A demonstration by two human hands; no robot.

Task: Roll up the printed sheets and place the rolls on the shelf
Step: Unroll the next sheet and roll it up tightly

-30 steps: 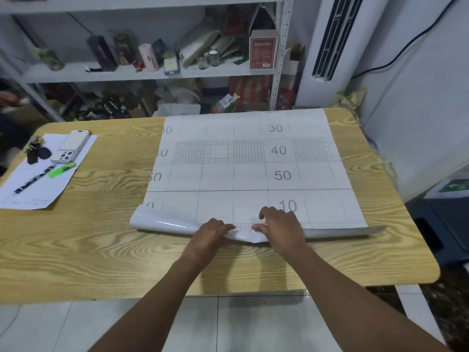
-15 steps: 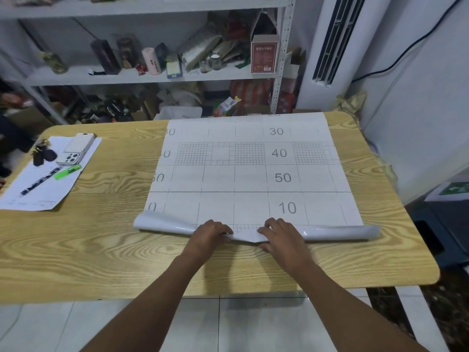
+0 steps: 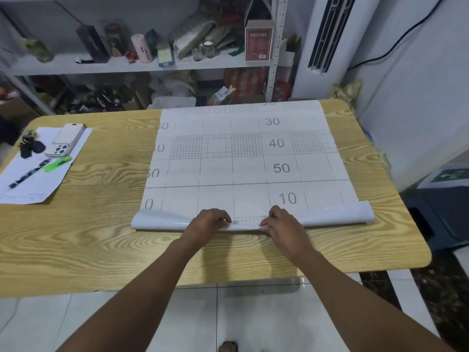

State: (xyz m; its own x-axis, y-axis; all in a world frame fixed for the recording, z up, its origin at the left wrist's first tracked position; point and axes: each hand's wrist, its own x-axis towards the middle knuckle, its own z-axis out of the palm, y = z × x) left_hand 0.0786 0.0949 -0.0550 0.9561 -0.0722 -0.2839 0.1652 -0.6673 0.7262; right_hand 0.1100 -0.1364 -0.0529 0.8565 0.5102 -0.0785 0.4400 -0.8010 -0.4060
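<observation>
The printed sheet (image 3: 243, 158) was spread on the wooden table (image 3: 88, 240), its near edge curled over (glossy underside up) and apparently pinched by the left hand (image 3: 208, 222) and right hand (image 3: 283, 223).

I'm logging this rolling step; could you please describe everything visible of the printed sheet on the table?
The printed sheet is large, white and glossy where curled, printed with grey grid lines, fine-grid patches and the numbers 30, 40, 50 and 10. It lies mostly flat on the wooden table, reaching its far edge. Its near edge is curled over into a loose first turn, held near the middle by the left hand and right hand.
</observation>
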